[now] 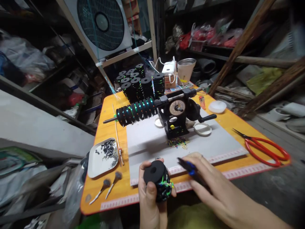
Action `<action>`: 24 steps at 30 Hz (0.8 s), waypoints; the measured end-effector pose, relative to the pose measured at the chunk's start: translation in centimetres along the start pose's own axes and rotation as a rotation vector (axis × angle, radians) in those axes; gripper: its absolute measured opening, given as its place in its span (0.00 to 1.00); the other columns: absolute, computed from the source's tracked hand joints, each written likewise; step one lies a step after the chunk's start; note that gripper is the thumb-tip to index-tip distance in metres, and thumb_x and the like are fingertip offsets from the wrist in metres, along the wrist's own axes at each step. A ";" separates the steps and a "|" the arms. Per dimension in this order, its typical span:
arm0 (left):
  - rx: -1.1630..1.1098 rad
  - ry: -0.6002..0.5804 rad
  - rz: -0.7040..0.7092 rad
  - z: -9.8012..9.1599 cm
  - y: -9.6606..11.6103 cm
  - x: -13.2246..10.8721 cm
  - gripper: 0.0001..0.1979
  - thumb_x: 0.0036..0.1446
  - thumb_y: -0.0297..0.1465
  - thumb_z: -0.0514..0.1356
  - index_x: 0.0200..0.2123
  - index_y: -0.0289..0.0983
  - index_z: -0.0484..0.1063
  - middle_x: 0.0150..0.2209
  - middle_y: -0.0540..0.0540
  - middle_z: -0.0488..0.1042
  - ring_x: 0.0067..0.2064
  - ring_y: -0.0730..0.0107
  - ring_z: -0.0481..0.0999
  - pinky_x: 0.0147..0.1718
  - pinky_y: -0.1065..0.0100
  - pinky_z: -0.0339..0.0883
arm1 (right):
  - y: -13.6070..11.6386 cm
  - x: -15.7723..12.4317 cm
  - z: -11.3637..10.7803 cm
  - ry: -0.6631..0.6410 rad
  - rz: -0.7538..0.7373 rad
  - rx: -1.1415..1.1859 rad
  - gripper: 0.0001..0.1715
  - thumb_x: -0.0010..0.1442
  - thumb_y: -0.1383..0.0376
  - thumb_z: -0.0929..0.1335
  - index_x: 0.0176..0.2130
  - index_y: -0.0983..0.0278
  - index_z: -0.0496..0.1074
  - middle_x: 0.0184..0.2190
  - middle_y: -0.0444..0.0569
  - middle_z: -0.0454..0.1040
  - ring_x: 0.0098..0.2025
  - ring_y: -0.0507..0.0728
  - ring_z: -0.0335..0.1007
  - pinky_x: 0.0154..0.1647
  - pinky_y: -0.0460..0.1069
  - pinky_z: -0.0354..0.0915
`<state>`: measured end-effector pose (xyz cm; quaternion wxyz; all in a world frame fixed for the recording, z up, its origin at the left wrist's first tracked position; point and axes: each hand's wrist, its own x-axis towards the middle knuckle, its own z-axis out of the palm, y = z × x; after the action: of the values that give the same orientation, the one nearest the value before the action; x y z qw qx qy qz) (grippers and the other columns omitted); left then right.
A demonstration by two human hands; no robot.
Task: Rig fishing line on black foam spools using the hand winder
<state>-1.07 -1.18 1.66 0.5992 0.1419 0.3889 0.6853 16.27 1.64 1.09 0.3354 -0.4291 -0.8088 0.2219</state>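
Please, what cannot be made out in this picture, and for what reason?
In the head view:
Underside of the black roll: turned away, in the left hand.
Handle end of the dark tool: covered by the right hand.
Markings on the dial: too small and blurred.
Contents of the shelf bags: too blurred.
Top of the fan: cut off by the upper edge.

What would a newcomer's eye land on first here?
Probably the black machine with a crank handle in the middle of the yellow table, with a ribbed cylinder, glinting green, on its left side. At the near edge, the left hand holds a black roll tufted with green, and the right hand a dark, blue-marked tool. Red-handled scissors stand out at the table's right corner.
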 end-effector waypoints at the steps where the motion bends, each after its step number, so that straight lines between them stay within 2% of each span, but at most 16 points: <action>1: -0.004 0.012 -0.009 -0.1 0.2 -0.2 0.25 0.44 0.45 0.71 0.44 0.45 0.69 0.44 0.44 0.76 0.37 0.66 0.76 0.22 0.76 0.69 | -0.5 0.3 0.6 -0.024 -0.028 -0.005 0.23 0.63 0.65 0.62 0.58 0.61 0.60 0.44 0.53 0.71 0.46 0.59 0.70 0.42 0.51 0.72; 6: -0.004 0.022 -0.029 -0.5 1.1 -0.9 0.27 0.44 0.47 0.70 0.45 0.45 0.68 0.45 0.43 0.76 0.30 0.71 0.75 0.24 0.74 0.70 | -1.5 1.2 2.5 0.025 -0.144 -0.056 0.18 0.60 0.67 0.62 0.52 0.62 0.62 0.39 0.52 0.70 0.39 0.60 0.68 0.37 0.53 0.69; 9: -0.041 0.033 -0.040 -0.7 1.3 -1.2 0.27 0.43 0.46 0.71 0.44 0.45 0.68 0.45 0.44 0.76 0.30 0.71 0.75 0.25 0.73 0.70 | -1.8 1.2 3.0 0.007 -0.180 -0.083 0.19 0.61 0.66 0.62 0.53 0.63 0.62 0.38 0.53 0.69 0.39 0.60 0.68 0.36 0.54 0.68; 13: -0.064 0.027 -0.044 -0.8 1.4 -1.3 0.27 0.43 0.46 0.71 0.44 0.45 0.67 0.45 0.44 0.77 0.24 0.75 0.74 0.25 0.72 0.69 | -2.2 0.9 3.2 -0.019 -0.207 -0.107 0.20 0.63 0.66 0.61 0.55 0.64 0.61 0.38 0.52 0.70 0.39 0.60 0.69 0.36 0.53 0.69; 19: -0.075 0.068 -0.054 -0.8 1.5 -1.5 0.28 0.43 0.46 0.71 0.46 0.46 0.66 0.44 0.45 0.77 0.25 0.73 0.74 0.26 0.70 0.71 | -2.0 1.1 3.5 0.043 -0.263 -0.189 0.17 0.63 0.66 0.61 0.52 0.66 0.63 0.37 0.55 0.73 0.41 0.61 0.71 0.37 0.52 0.71; 21: -0.050 0.092 -0.025 -0.6 1.3 -1.6 0.29 0.42 0.46 0.72 0.45 0.45 0.66 0.44 0.45 0.77 0.24 0.74 0.74 0.27 0.69 0.72 | -2.0 1.1 3.6 0.065 -0.286 -0.198 0.16 0.62 0.67 0.62 0.50 0.67 0.64 0.37 0.56 0.74 0.41 0.62 0.72 0.38 0.53 0.71; 24: -0.022 0.063 0.053 -0.6 1.0 -1.5 0.31 0.38 0.46 0.73 0.44 0.45 0.66 0.43 0.44 0.77 0.27 0.69 0.76 0.25 0.69 0.72 | -1.7 -0.1 3.5 0.058 -0.278 -0.130 0.17 0.60 0.69 0.62 0.50 0.64 0.63 0.37 0.56 0.74 0.41 0.62 0.73 0.38 0.53 0.72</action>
<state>-1.83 -2.75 2.37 0.5700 0.1237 0.3960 0.7092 12.82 0.39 -0.27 0.3575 -0.3400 -0.8631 0.1079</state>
